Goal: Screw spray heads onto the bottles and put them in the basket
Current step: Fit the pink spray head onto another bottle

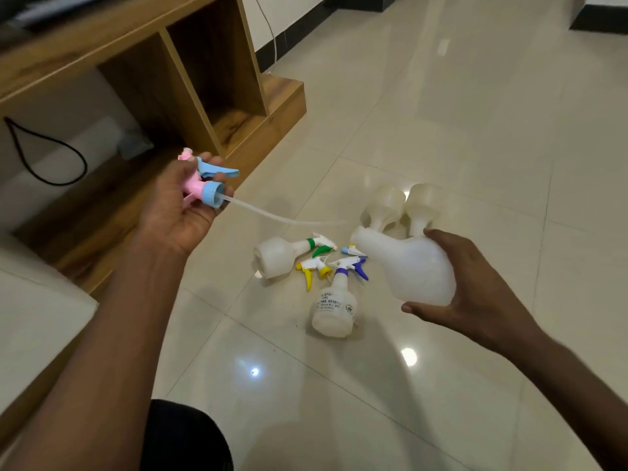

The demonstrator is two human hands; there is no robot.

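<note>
Pink-and-blue spray head (203, 185), translucent white bottles (413, 266), green (321, 245), yellow (314, 268) and purple (351, 266) heads, cream floor tiles (475, 130).

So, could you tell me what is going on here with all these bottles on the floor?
A person is fitting spray heads to bottles. The left hand holds a pink and blue spray head, its tube pointing toward the open-necked bottle gripped in the right hand; they are not yet joined. On the tiled floor lie a bottle with a green head, one with a purple head, a loose yellow head and two headless bottles. No basket is in view.
</note>
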